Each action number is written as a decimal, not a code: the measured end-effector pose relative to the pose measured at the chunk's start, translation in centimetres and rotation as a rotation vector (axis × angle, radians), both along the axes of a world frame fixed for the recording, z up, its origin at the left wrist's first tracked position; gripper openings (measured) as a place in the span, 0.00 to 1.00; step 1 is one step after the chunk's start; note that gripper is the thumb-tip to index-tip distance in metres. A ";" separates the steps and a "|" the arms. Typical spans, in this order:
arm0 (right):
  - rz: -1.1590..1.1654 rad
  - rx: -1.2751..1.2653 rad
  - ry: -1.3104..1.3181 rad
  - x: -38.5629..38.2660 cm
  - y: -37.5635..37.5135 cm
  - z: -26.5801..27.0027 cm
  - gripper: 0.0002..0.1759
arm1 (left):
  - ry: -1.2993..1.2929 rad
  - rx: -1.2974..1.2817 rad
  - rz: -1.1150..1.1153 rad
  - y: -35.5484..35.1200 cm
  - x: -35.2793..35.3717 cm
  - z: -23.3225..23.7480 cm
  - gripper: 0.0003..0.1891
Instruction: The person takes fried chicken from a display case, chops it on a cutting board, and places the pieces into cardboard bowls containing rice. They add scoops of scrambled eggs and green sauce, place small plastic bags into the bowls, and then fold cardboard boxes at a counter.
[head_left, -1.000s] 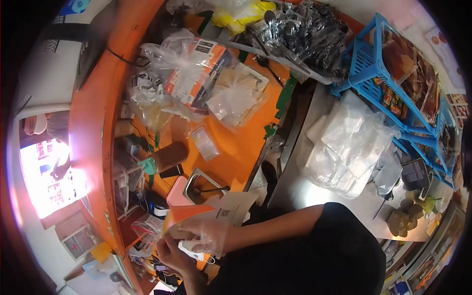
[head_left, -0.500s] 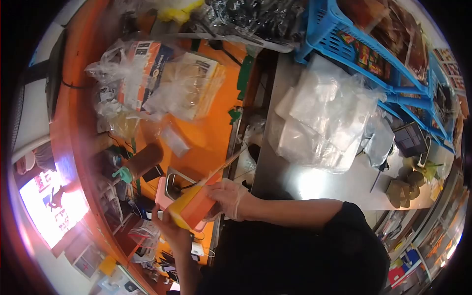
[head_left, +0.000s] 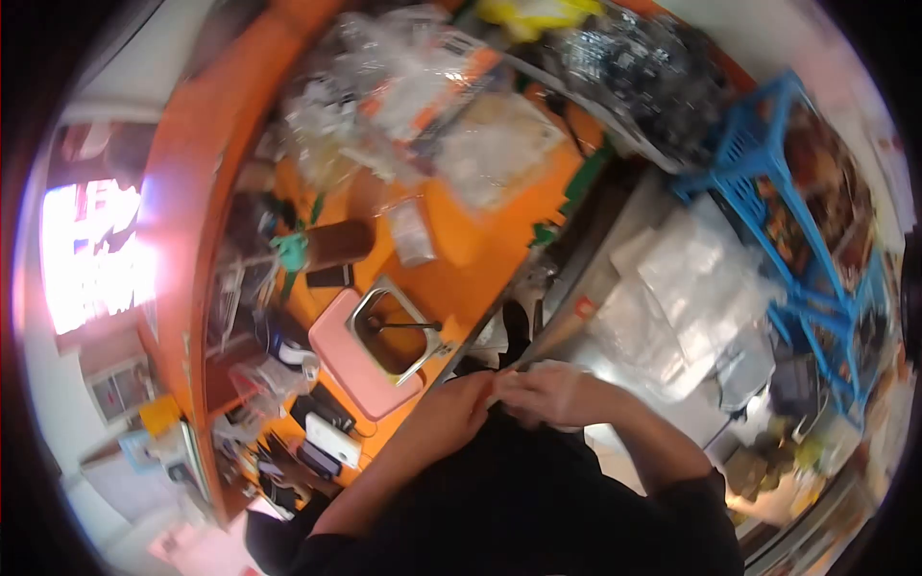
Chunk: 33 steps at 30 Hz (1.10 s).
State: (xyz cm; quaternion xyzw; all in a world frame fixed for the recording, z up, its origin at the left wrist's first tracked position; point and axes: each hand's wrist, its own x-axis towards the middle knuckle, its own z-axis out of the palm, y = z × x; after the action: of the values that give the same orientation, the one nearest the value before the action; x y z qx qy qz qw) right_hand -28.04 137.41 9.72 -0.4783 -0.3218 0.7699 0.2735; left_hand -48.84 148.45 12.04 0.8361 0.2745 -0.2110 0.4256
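My left hand (head_left: 463, 411) and my right hand (head_left: 555, 392) meet in front of my dark shirt, their fingers bunched together and touching. A thin clear plastic glove (head_left: 569, 386) seems to cover the right hand; motion blurs it. Both hands look closed, but what lies between the fingertips I cannot make out. Left of them on the orange counter (head_left: 459, 288) is a pink tray (head_left: 338, 348). A metal container (head_left: 370, 353) with a dark-handled utensil (head_left: 408, 325) in it rests on the tray.
Clear plastic bags (head_left: 672, 298) lie on the metal table (head_left: 607, 348) at right, near a blue plastic rack (head_left: 759, 154). A brown cylinder (head_left: 338, 244) with a green end, a small clear packet (head_left: 413, 233) and a white phone-like device (head_left: 332, 440) are on the counter.
The yellow-and-orange folded item is out of my hands. Both hands have moved right, away from the tray, and come together. The view has turned, uncovering the tray and metal container.
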 end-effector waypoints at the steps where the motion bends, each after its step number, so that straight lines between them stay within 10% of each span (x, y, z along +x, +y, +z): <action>1: 0.065 -0.025 -0.002 2.0 0.1 0.7 0.23 | -0.148 0.022 0.043 -0.3 -1.2 -0.8 0.18; 4: -0.010 0.128 -0.122 6.6 3.9 4.1 0.16 | -0.220 0.053 0.116 0.0 -2.8 -0.6 0.17; 8: -0.690 0.842 -0.902 9.4 13.4 6.2 0.17 | -0.335 0.080 0.223 0.1 -6.2 -0.8 0.16; 13: -0.574 0.981 -1.388 13.0 27.6 5.2 0.30 | -0.570 0.156 0.393 0.9 -11.1 0.3 0.15; 15: -0.323 0.658 -1.664 11.9 31.2 5.7 0.34 | -0.542 0.211 0.491 1.4 -13.2 1.8 0.16; 22: -0.004 0.499 -1.729 12.1 32.7 2.6 0.31 | -0.486 0.360 1.137 0.7 -22.8 2.6 0.10; 26: -0.104 0.842 -1.806 14.9 29.8 -0.7 0.26 | -0.403 0.334 1.351 -0.3 -26.7 3.0 0.10; 30: -0.064 0.632 -1.831 14.7 29.0 4.4 0.23 | -0.290 0.447 1.468 -1.5 -32.6 2.2 0.08; 33: -0.049 0.581 -1.181 17.6 30.4 8.5 0.17 | -0.205 0.422 1.524 -3.9 -40.2 0.3 0.04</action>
State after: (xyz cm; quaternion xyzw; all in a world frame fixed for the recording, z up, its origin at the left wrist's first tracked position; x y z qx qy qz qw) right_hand -10.43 167.79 18.26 -0.7343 -0.6017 0.2532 0.1863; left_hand -89.04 144.50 12.38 0.4963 0.7644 0.2725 0.3084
